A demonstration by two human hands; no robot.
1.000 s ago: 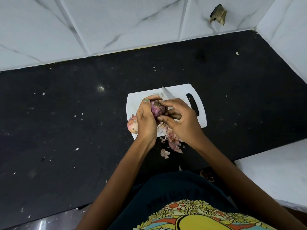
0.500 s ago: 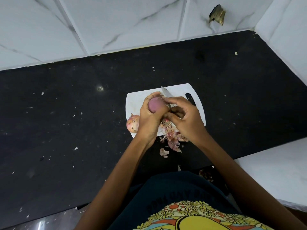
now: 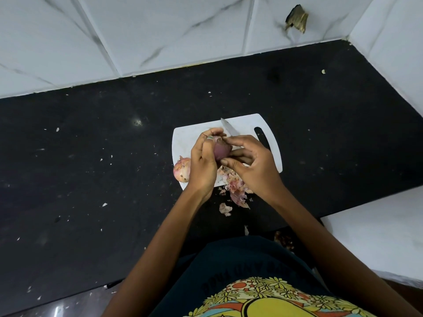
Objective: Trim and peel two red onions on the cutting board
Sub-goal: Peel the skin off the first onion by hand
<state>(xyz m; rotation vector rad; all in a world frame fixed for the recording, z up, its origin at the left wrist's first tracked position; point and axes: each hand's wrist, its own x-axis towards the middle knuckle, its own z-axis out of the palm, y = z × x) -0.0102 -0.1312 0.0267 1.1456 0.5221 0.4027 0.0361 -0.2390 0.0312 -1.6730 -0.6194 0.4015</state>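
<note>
While both hands (image 3: pixel 229 161) grip onion (image 3: pixel 221 151), board (image 3: pixel 183 140) beneath

The cutting board (image 3: pixel 242 124) looks like smooth white plastic with a matt face. The knife blade (image 3: pixel 227 128) is bare metal with a dull shine. The onion in hand (image 3: pixel 221 151) shows a smooth, slightly glossy purple surface, while the second onion (image 3: pixel 182 171) wears dry, papery pink skin with dark specks. The peelings (image 3: pixel 235 188) are thin, crinkled and papery. The countertop (image 3: pixel 91 156) is black stone, polished, speckled with pale crumbs. The wall tiles (image 3: pixel 160 30) are glossy white marble-veined ceramic. The shirt (image 3: pixel 251 271) is dark printed cloth.
</note>
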